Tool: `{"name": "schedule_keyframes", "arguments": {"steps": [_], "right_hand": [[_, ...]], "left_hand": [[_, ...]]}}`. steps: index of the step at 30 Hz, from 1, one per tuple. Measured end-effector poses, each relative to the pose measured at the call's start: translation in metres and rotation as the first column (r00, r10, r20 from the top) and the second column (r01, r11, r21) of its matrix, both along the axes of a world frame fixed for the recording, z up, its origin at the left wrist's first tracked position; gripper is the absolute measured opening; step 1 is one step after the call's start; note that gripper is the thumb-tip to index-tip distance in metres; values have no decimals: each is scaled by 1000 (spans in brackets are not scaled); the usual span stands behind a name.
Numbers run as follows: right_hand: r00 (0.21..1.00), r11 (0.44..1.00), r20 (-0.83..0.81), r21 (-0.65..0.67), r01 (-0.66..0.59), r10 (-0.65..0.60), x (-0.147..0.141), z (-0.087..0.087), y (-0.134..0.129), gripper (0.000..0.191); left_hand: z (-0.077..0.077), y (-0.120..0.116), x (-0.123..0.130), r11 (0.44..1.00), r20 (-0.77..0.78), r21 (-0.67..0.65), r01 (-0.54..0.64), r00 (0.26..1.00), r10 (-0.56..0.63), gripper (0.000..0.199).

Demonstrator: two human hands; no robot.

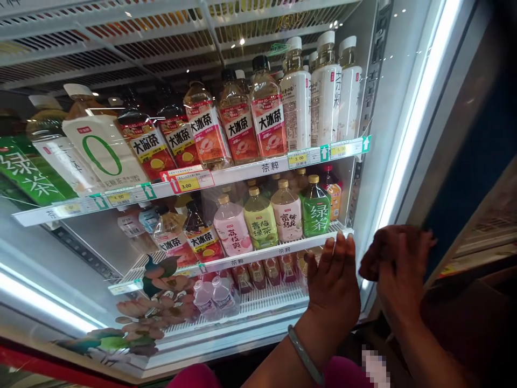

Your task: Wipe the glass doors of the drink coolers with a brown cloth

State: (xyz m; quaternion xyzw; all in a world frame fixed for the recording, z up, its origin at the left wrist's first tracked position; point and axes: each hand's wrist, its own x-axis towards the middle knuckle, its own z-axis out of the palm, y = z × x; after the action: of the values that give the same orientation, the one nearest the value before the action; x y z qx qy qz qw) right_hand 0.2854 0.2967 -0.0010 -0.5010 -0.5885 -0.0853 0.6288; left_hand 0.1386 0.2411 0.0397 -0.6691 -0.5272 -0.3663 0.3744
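Note:
My left hand [334,277], with a bracelet [302,353] at the wrist, lies flat against the glass door, fingers stretched out and nothing in it. To its right, my right hand [406,277] has its fingers bent over a dark brownish cloth [377,252] at the door's right edge. Behind the glass, bottles stand on the shelves. A green bottle [316,210] and a pale pink bottle [287,213] on the middle shelf [258,254] are nearest above my left hand.
The upper shelf [238,173] holds several tea bottles and price tags. A flower decal [161,312] covers the lower left of the glass. A bright light strip [420,118] runs along the right side, and a red edge [40,369] crosses the bottom left.

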Motion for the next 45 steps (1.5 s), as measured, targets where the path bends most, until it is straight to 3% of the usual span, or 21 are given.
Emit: {"name": "schedule_keyframes", "arguments": {"steps": [3,5,6,9,12,14,16,18,20,21,23,27,29,31,34,36,37,39,41,43,45], "right_hand": [[984,1000,-178,4,28,-27,4,49,10,65],[992,998,-129,68,0,9,0,72,11,63],[997,994,-57,108,-35,42,-3,74,10,64],[986,982,130,143,-126,107,-9,46,7,64],[989,991,122,94,-92,80,-7,6,8,63],[996,995,64,83,-61,56,-4,5,10,63],[998,996,-27,81,-49,51,-3,33,12,61],[992,995,-109,91,-45,55,-6,75,14,58],[993,990,-97,130,-56,69,-11,109,16,58],[996,985,-58,161,-62,72,-14,116,16,59],[997,975,54,210,-71,61,-20,108,16,65],[976,971,217,225,-77,28,-18,46,22,75],[983,978,185,203,-44,6,-10,40,30,74],[997,981,78,194,0,-16,-4,68,37,70],[998,976,-64,218,10,4,-8,141,40,63],[1000,963,-15,269,-12,17,-21,175,35,63],[999,955,47,295,-37,24,-29,181,30,64],[979,941,198,320,-113,50,-41,172,19,68],[944,932,319,310,-186,82,-45,144,12,71],[937,933,343,311,-184,70,-38,122,14,71],[965,941,260,316,-121,37,-27,123,23,69]], "left_hand": [[8,9,11,1000,-24,30,-8,1000,9,61],[15,14,17,998,-13,69,-11,1000,12,59],[18,16,19,996,-12,85,-2,1000,3,58],[21,15,18,993,-18,114,34,999,-32,53],[22,12,13,994,-56,111,17,998,-11,54],[27,12,12,994,-90,108,-6,996,15,57],[37,16,15,992,-107,122,-25,994,38,57],[52,21,19,987,-100,156,-37,994,53,56],[67,25,21,981,-71,189,-53,995,67,55],[72,25,20,979,-62,198,-56,996,70,55],[78,23,15,980,-66,187,-63,995,76,54],[74,15,-4,990,-146,125,-64,986,82,56],[75,13,-10,990,-166,119,-70,982,89,59],[84,15,-10,987,-149,132,-88,983,107,65],[111,19,-6,981,-99,166,-99,988,116,74],[129,22,-7,977,-77,190,-92,991,108,75],[136,23,-9,975,-67,204,-88,992,104,73],[143,23,-18,971,-51,222,-89,993,103,69],[144,21,-29,970,-57,231,-80,994,96,66],[143,19,-40,970,-78,233,-70,993,90,65],[146,16,-48,969,-91,237,-64,992,88,67]]}}
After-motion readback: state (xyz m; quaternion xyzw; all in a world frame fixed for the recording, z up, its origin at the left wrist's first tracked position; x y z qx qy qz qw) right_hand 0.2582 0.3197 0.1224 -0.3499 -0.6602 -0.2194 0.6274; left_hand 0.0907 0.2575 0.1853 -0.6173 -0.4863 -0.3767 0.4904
